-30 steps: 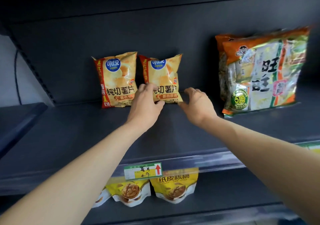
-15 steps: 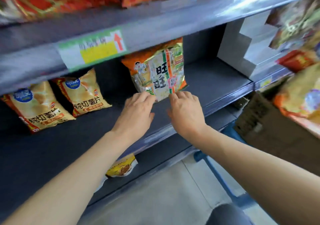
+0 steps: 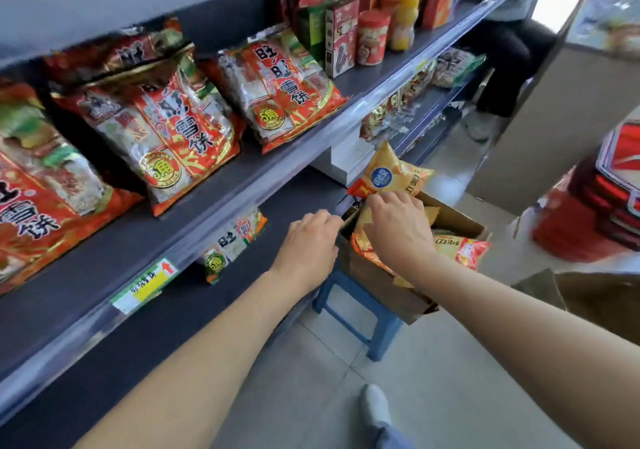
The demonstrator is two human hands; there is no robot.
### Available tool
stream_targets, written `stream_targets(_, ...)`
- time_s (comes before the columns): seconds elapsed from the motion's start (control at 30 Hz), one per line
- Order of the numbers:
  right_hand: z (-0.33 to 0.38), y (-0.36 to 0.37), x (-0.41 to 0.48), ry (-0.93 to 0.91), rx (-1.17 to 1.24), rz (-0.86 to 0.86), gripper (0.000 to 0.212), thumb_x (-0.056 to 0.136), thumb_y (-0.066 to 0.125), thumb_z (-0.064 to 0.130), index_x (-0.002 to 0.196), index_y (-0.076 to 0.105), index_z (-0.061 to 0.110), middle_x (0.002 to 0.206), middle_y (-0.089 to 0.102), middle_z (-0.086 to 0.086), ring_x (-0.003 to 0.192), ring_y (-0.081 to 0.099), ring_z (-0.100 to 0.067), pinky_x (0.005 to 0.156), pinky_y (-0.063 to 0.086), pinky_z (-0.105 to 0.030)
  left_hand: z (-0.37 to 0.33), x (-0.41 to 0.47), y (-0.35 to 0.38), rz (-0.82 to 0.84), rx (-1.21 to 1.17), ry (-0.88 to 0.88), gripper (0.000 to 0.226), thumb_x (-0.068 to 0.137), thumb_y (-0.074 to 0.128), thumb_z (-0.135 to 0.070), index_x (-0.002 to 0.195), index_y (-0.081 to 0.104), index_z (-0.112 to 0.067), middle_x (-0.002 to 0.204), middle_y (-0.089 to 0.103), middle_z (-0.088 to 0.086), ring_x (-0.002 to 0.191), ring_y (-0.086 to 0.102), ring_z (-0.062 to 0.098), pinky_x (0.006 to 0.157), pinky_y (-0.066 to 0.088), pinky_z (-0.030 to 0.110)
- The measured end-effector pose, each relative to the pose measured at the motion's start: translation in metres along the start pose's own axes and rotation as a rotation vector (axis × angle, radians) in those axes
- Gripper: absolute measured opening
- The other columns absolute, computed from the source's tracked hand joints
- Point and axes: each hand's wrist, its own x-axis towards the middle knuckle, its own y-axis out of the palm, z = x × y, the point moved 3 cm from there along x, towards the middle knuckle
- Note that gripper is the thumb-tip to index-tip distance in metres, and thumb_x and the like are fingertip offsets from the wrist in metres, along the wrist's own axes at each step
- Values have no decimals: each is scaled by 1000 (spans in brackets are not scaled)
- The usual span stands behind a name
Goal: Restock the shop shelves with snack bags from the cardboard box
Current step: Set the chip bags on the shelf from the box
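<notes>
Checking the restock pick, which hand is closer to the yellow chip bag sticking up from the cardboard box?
Right. The right hand curls its fingers at the lower edge of the yellow chip bag; the left hand sits lower left, beside the cardboard box.

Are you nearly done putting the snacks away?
Not nearly. The upper shelf already holds red cracker bags. Right now the right hand grips a yellow chip bag above the cardboard box, the left hand at its edge. More bags wait in the box, and the lower shelf looks mostly bare.
</notes>
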Motion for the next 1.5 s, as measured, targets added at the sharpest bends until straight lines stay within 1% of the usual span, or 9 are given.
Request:
stream_targets(0.13,-58,-23,-17,186,-3,65,27,93,52,22,119,54,14,118,58,-7,114,50,-28,94,39,-38,-50,28,-7,64,-16,71,30,94,48,-12,124,50,-15,126,49,5,122,44,26,99,38,40)
stream_targets(0.3,-124,-23,-29,312,-13,117,27,92,55,28,114,58,12,113,60,-9,109,53,-29,89,41,-38,-88,61,7,144,-39,78,27,92,50,-13,118,53,-12,121,51,9,113,51,29,95,42,44)
stream_targets(0.57,-190,12,1,307,97,242,29,91,57,35,111,58,14,110,60,-8,104,53,-27,87,42,-38,-92,130,41,228,-122,-174,33,90,55,-15,123,53,-12,129,51,7,116,52,29,98,44,46)
stream_targets(0.83,-243,58,50,216,111,443,31,91,57,32,117,54,15,111,59,-6,104,53,-25,87,42,-37,-89,205,86,206,-176,-372,32,85,58,-15,116,55,-7,119,56,10,105,56,30,90,49,44)
stream_targets(1.03,-259,93,72,185,134,553,28,90,56,28,115,54,16,106,59,-7,98,55,-26,80,48,-37,-68,244,100,92,-191,-536,55,86,65,-18,133,37,-6,135,39,14,123,43,33,100,42,48)
stream_targets(1.1,-261,103,76,178,151,586,26,90,56,28,113,56,16,99,59,-5,91,56,-24,72,49,-34,-60,252,104,51,-253,-614,67,84,68,-18,138,30,-7,139,34,14,126,40,34,101,41,47)
stream_targets(1.23,-263,120,76,127,205,702,31,89,62,30,116,57,15,96,59,-2,83,57,-19,60,47,-26,-41,264,119,101,-327,-685,93,80,74,-17,148,12,-11,150,21,13,135,32,35,105,35,47)
stream_targets(1.4,-261,136,70,29,272,858,53,90,61,36,137,46,18,125,60,-3,107,61,-21,84,54,-30,-25,274,133,175,-448,-718,107,76,77,-17,152,3,-18,155,15,12,139,26,35,111,30,46)
stream_targets(1.5,-262,146,69,34,288,933,59,90,61,39,142,41,20,132,56,-2,115,58,-22,91,52,-32,-24,278,137,132,-430,-785,96,78,77,-24,150,13,-21,149,20,12,135,28,37,108,31,43)
